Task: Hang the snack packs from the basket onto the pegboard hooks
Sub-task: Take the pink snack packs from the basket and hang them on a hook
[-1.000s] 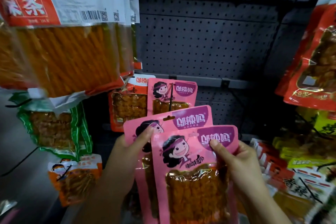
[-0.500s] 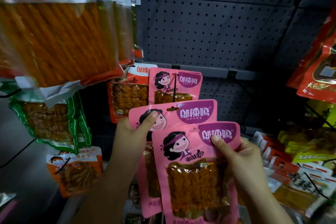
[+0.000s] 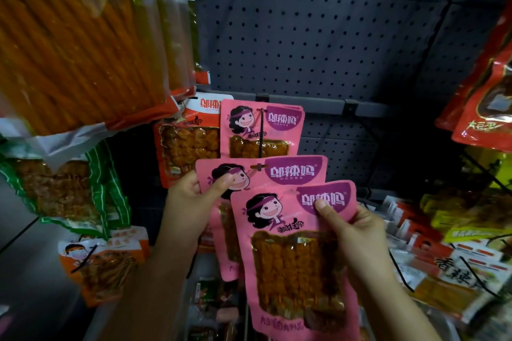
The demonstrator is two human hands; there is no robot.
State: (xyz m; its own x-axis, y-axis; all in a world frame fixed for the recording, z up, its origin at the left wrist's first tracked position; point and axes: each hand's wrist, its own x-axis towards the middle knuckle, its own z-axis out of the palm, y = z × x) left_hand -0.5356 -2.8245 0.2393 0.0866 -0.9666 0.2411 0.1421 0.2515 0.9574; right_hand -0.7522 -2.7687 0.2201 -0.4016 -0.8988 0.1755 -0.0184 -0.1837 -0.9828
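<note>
Below bare pegboard [image 3: 318, 44], each hand's grip pinching one pink pack's top edge.

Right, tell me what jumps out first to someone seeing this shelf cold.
Two bright pink snack packs at centre: the right hand holds the front pack, while the left hand pinches the pack behind it, whose hang slot sits at the tip of a black hook. A third pink pack already hangs on that hook. At upper left looms a big clear bag of orange sticks.
</note>
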